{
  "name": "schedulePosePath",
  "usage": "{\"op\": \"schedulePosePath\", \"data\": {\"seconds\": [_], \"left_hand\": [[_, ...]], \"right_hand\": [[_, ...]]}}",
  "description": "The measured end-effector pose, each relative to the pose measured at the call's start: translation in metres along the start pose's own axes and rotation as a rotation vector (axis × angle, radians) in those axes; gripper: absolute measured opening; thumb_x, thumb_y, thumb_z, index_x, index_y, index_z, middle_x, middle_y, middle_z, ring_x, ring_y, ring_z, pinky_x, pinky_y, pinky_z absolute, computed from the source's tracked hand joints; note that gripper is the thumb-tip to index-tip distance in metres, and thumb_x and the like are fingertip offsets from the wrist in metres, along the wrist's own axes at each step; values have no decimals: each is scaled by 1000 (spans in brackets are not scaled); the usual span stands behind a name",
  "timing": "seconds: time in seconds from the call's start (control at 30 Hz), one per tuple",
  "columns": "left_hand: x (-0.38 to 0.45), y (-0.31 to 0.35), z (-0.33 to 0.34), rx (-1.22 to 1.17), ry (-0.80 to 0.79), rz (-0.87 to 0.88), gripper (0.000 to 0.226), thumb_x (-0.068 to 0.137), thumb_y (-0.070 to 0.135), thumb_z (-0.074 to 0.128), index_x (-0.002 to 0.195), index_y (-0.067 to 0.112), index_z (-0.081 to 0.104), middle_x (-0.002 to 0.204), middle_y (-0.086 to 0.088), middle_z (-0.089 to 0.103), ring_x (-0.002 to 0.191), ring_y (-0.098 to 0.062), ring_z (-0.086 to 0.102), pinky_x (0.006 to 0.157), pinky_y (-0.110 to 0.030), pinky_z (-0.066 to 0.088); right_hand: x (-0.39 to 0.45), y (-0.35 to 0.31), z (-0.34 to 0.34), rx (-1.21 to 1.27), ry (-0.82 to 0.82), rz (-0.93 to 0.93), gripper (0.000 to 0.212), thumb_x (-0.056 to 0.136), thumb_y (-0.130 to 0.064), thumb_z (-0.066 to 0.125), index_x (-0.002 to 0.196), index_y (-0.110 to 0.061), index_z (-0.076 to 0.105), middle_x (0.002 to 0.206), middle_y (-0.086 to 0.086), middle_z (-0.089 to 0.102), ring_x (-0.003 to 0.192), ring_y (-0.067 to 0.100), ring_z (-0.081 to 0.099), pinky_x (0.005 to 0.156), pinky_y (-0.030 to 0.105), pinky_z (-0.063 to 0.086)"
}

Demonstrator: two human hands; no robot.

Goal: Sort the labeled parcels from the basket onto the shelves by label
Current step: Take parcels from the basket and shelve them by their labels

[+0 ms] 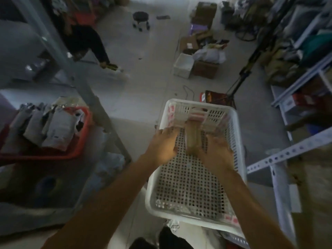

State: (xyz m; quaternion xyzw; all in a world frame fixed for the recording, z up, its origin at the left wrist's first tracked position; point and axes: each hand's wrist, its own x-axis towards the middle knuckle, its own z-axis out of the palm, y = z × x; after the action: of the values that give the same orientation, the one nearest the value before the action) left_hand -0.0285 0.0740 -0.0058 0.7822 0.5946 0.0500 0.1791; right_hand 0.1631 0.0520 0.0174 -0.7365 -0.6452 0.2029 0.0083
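A white perforated basket stands below me on the floor. Inside it a tan parcel stands on end near the far wall, blurred by motion. My left hand is at the parcel's left side and my right hand at its right side, both reaching down into the basket with fingers against the parcel. Whether the fingers curl round it is lost in the blur. More pink-and-white parcels lie against the basket's far wall.
A red bin with several grey bagged parcels sits on the left shelf. Metal shelving rises on the right. Another person stands at far left. Cardboard boxes and a black stool clutter the floor beyond.
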Motion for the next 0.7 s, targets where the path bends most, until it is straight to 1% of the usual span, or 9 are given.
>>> {"op": "schedulePosePath", "data": {"seconds": [0.03, 0.1, 0.2, 0.3, 0.37, 0.43, 0.5, 0.6, 0.7], "left_hand": [[12, -1, 10, 5, -39, 0, 71, 86, 26, 60, 150, 18, 30, 147, -16, 41, 124, -41, 46, 99, -48, 45], [37, -4, 29, 12, -102, -11, 72, 86, 27, 59, 151, 19, 28, 148, -16, 39, 128, -40, 44, 102, -48, 44], [72, -7, 60, -20, -201, -46, 75, 86, 25, 61, 152, 18, 26, 149, -14, 39, 133, -39, 40, 107, -47, 39], [104, -13, 92, -50, -298, -61, 79, 87, 23, 60, 154, 18, 19, 152, -14, 34, 137, -38, 34, 111, -51, 35], [127, -21, 114, -70, -323, -61, 78, 88, 23, 60, 154, 20, 18, 151, -13, 35, 136, -37, 35, 109, -52, 37], [150, -33, 137, -75, -341, -59, 78, 88, 23, 60, 153, 23, 17, 150, -11, 35, 135, -36, 36, 108, -51, 39], [172, -46, 161, -80, -378, -73, 78, 88, 23, 61, 152, 26, 17, 152, -10, 34, 135, -36, 35, 108, -51, 40], [200, -63, 197, -75, -437, -113, 80, 88, 21, 60, 153, 29, 14, 155, -10, 29, 140, -38, 30, 113, -53, 33], [220, -74, 229, -54, -501, -155, 80, 91, 21, 58, 155, 30, 9, 162, -10, 17, 147, -36, 19, 119, -51, 22]], "right_hand": [[10, 9, 6, -27, -26, 32, 63, 93, -45, 58, 148, -21, 38, 143, 13, 48, 134, 36, 42, 110, 52, 37], [32, 22, 19, -51, -63, 83, 63, 93, -43, 57, 148, -18, 38, 147, 13, 44, 137, 35, 39, 113, 50, 34], [67, 32, 43, -82, -125, 133, 61, 95, -44, 53, 148, -18, 37, 147, 13, 44, 135, 35, 41, 111, 49, 34], [106, 38, 75, -85, -199, 180, 62, 98, -45, 48, 151, -17, 32, 149, 14, 40, 136, 35, 41, 109, 48, 37], [135, 42, 99, -93, -214, 198, 61, 98, -43, 48, 150, -16, 33, 146, 14, 43, 132, 34, 45, 105, 47, 42], [165, 47, 125, -101, -237, 224, 58, 96, -42, 53, 146, -16, 38, 140, 15, 48, 125, 34, 50, 100, 46, 46], [194, 53, 151, -102, -261, 279, 57, 93, -43, 57, 141, -16, 42, 134, 14, 51, 121, 35, 51, 98, 48, 48], [237, 62, 192, -93, -259, 330, 66, 91, -47, 59, 145, -15, 38, 135, 17, 49, 120, 37, 51, 98, 49, 47], [275, 69, 234, -62, -263, 364, 87, 89, -54, 62, 154, -11, 24, 146, 23, 42, 128, 40, 47, 104, 50, 43]]}}
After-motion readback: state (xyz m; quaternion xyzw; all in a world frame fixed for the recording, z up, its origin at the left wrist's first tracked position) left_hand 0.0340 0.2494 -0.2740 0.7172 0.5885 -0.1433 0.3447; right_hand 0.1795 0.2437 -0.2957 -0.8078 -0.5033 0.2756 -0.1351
